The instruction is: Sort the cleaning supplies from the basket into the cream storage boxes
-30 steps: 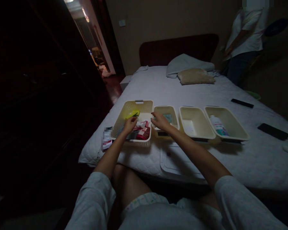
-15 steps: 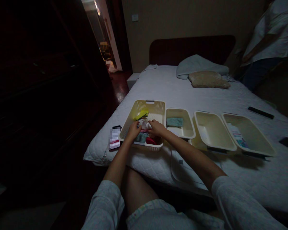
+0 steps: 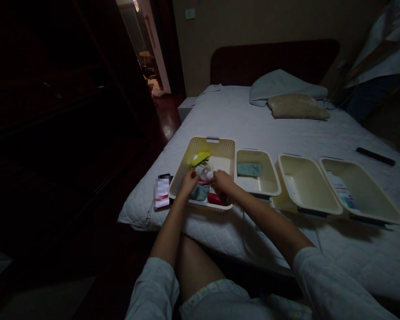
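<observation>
A perforated cream basket (image 3: 216, 146) stands on the bed's near corner, holding a yellow item (image 3: 200, 157), a teal cloth (image 3: 200, 192) and a red item (image 3: 215, 198). Both my hands are over it. My left hand (image 3: 188, 180) and my right hand (image 3: 222, 179) are closed on the two ends of a small clear bottle (image 3: 204, 172), held just above the basket's contents. To the right sit three plain cream bins: the first (image 3: 267, 171) holds a teal cloth (image 3: 249, 169), the second (image 3: 303, 186) looks nearly bare, the third (image 3: 370, 195) holds a white bottle (image 3: 342, 189).
A phone (image 3: 162, 191) lies left of the basket at the mattress edge. Two pillows (image 3: 288, 95) rest by the headboard. A dark remote (image 3: 375, 156) lies at the right. Another person (image 3: 383, 49) stands at the far right. A dark wardrobe fills the left.
My right hand left the first bin and joined my left hand in the basket. Together they have lifted the small clear bottle. The view has shifted left.
</observation>
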A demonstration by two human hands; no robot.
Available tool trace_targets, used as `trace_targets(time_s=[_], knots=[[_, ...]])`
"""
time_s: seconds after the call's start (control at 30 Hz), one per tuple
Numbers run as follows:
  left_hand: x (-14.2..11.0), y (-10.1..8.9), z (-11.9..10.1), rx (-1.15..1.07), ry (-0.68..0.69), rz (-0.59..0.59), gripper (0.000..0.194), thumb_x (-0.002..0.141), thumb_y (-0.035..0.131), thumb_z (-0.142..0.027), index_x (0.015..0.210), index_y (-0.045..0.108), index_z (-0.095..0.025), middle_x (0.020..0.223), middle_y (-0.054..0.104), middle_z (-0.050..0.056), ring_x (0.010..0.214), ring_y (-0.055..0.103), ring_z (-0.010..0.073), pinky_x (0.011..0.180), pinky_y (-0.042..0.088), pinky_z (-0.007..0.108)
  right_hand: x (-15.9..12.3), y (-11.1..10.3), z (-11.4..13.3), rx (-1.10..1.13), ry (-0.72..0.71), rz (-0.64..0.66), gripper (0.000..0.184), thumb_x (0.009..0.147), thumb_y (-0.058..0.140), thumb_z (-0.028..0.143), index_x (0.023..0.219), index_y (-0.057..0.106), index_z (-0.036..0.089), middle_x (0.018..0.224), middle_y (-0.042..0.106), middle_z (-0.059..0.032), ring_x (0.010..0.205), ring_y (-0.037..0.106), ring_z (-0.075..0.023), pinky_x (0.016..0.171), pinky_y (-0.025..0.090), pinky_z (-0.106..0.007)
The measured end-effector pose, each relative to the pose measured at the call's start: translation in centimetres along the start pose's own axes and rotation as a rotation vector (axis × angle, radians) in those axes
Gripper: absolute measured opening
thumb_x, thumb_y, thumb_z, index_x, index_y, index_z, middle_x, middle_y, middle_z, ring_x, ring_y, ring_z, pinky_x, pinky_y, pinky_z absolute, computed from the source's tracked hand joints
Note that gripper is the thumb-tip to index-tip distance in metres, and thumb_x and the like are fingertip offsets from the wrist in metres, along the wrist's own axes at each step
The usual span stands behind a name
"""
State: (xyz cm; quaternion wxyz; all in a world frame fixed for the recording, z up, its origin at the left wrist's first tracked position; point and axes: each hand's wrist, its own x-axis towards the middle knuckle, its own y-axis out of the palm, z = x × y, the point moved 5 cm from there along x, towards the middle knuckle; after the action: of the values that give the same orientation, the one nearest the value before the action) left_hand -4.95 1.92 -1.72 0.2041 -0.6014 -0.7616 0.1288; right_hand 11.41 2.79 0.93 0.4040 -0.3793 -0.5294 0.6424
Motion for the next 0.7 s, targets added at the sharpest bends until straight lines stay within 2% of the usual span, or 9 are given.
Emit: trace_targets(time_s=[0.1, 0.23, 0.33, 0.43, 0.6, 0.7], knots=[[0.0, 0.0, 0.2, 0.008, -0.003, 0.008, 0.020, 0.071, 0.057, -0.025, 0.086, 0.059, -0.013, 0.083, 0.064, 0.007, 0.079, 0.059, 0.0180, 0.074, 0.045, 0.030, 0.1, -0.6, 0.3, 0.077, -0.004, 0.022, 0.033, 0.076, 0.052, 0.038, 0.095, 0.062, 0.012, 0.092, 0.065, -0.0154, 0.083, 0.060, -0.0245, 0.066, 0.042, -0.029], [-0.2, -0.2, 0.2, 0.024, 0.001, 0.011, 0.020, 0.071, 0.056, -0.026, 0.086, 0.059, -0.013, 0.081, 0.063, 0.006, 0.078, 0.059, 0.0183, 0.073, 0.045, 0.031, 0.5, -2.9, -0.4, 0.289, 0.041, -0.139, 0.038, 0.075, 0.051, 0.040, 0.101, 0.062, 0.014, 0.094, 0.066, -0.0106, 0.083, 0.061, -0.0197, 0.066, 0.041, -0.024], [-0.6, -0.2, -0.5, 0.057, 0.035, 0.000, 0.025, 0.071, 0.057, -0.032, 0.088, 0.058, -0.013, 0.083, 0.062, 0.006, 0.079, 0.058, 0.0193, 0.073, 0.045, 0.032, 0.9, -4.7, -1.6, 0.441, 0.085, -0.222, 0.035, 0.074, 0.051, 0.042, 0.089, 0.065, 0.013, 0.084, 0.068, -0.0087, 0.075, 0.061, -0.0175, 0.062, 0.040, -0.022], [-1.2, -0.3, -2.4, 0.085, 0.151, 0.004, 0.034, 0.071, 0.059, -0.040, 0.094, 0.057, -0.014, 0.091, 0.061, 0.008, 0.086, 0.058, 0.0207, 0.077, 0.044, 0.033, 0.8, -6.7, -2.8, 0.533, 0.113, -0.269, 0.037, 0.073, 0.049, 0.045, 0.072, 0.066, 0.012, 0.066, 0.065, -0.0072, 0.062, 0.059, -0.0163, 0.054, 0.037, -0.022], [-2.4, -0.1, -6.7, 0.137, 0.396, 0.029, 0.061, 0.059, 0.072, -0.042, 0.111, 0.050, -0.018, 0.110, 0.054, 0.009, 0.103, 0.051, 0.0228, 0.089, 0.040, 0.037, -1.0, -11.6, -3.6, 0.635, 0.066, -0.401, 0.032, 0.070, 0.051, 0.041, 0.064, 0.065, 0.013, 0.053, 0.059, -0.0034, 0.057, 0.056, -0.0148, 0.051, 0.035, -0.022], [-2.9, 0.4, -9.1, 0.137, 0.464, 0.007, 0.076, 0.055, 0.074, -0.043, 0.119, 0.042, -0.019, 0.120, 0.047, 0.011, 0.114, 0.044, 0.0243, 0.096, 0.035, 0.038, -2.5, -14.7, -3.9, 0.664, 0.049, -0.456, 0.032, 0.068, 0.052, 0.041, 0.061, 0.064, 0.013, 0.049, 0.056, -0.0021, 0.054, 0.053, -0.0136, 0.051, 0.033, -0.022]])
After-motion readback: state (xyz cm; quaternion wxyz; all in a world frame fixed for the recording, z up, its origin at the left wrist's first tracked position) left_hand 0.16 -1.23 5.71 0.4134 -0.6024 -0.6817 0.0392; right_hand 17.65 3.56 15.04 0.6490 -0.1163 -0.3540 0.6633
